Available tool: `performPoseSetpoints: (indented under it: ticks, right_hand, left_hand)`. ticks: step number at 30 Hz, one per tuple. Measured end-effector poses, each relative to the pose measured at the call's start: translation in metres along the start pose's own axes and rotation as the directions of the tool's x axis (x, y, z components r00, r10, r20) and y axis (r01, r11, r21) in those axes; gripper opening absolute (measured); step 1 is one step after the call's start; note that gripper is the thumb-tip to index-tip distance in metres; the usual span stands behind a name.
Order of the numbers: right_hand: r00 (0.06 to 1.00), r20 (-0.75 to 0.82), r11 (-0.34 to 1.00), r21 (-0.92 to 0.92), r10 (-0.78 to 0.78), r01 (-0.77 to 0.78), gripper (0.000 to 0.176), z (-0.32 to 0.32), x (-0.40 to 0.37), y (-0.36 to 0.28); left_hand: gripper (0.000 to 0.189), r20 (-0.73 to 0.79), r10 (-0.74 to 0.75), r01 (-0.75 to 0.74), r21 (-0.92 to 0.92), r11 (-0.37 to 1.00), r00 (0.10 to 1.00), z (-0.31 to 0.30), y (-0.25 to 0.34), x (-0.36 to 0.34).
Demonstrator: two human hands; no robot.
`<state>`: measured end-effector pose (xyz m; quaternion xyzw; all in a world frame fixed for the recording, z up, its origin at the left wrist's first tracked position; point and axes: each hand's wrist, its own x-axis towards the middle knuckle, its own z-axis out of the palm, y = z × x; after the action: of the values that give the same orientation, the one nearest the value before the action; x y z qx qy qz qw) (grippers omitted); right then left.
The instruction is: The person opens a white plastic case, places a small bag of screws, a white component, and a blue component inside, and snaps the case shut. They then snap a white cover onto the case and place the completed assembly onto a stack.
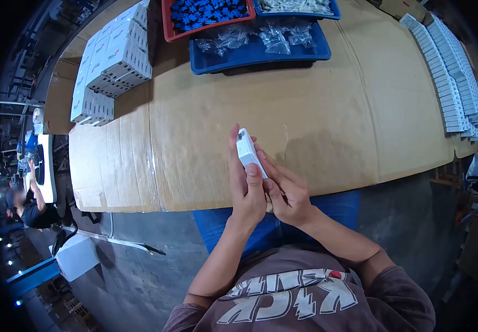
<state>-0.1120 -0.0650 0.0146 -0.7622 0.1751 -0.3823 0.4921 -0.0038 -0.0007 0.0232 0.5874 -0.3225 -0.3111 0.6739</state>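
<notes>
A small white box is held between my two hands above the front part of the cardboard-covered table, tilted with its far end pointing away from me. My left hand wraps round its left side, with the thumb on top. On the right side, my right hand closes round the near end, its thumb close to my left thumb. A small dark mark shows at the box's far end. The near end is hidden by my fingers.
Stacked white boxes stand at the back left, and long rows of them at the right. A red tray of blue parts and two blue trays with clear bags and pale pieces sit at the back. Another person is far left.
</notes>
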Motion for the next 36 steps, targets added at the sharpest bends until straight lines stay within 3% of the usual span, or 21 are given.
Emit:
performPoseSetpoints:
  ticks: [11,17,20,23,24,27,31,35,36]
  right_hand:
    - [0.998,-0.038,0.998,-0.022,-0.054,0.053,0.041,-0.001,-0.006,0.000]
    - [1.000,-0.020,0.998,0.055,-0.004,0.005,0.040,-0.001,-0.004,-0.004]
    - [0.986,0.014,0.947,0.277,0.165,-0.162,0.042,0.003,0.000,-0.008]
    - [0.943,-0.010,0.771,0.578,0.333,-0.267,0.043,0.009,0.008,-0.008]
    - [0.911,-0.024,0.760,0.560,0.412,-0.329,0.043,0.006,0.010,-0.006]
    - [0.770,0.213,0.477,0.677,0.601,-0.560,0.044,-0.011,0.020,-0.009]
    - [0.742,0.263,0.414,0.693,0.617,-0.590,0.051,-0.010,0.022,-0.017]
    - [0.764,0.190,0.458,0.702,0.617,-0.545,0.051,0.000,0.017,-0.022]
    - [0.764,0.176,0.471,0.695,0.620,-0.543,0.051,0.002,0.016,-0.022]
  left_hand:
    - [0.090,0.012,0.020,-0.020,-0.010,1.000,1.000,0.002,-0.004,-0.006]
    - [0.092,-0.023,0.028,-0.029,-0.038,0.999,0.999,0.004,-0.003,-0.007]
    - [0.089,-0.050,0.089,-0.092,-0.064,0.994,0.995,0.000,-0.006,0.001]
    - [0.085,-0.001,0.175,-0.175,0.057,0.983,0.985,-0.007,-0.011,0.003]
    - [0.086,0.014,0.189,-0.189,0.082,0.979,0.982,-0.005,-0.009,0.002]
    - [0.091,0.086,0.302,-0.312,0.158,0.937,0.950,-0.005,-0.020,0.000]
    - [0.099,0.081,0.324,-0.332,0.107,0.937,0.942,0.005,-0.017,0.000]
    - [0.102,-0.071,0.144,-0.139,0.069,0.988,0.987,0.013,-0.011,-0.003]
    - [0.098,-0.070,0.219,-0.204,0.172,0.964,0.973,0.011,-0.017,-0.001]
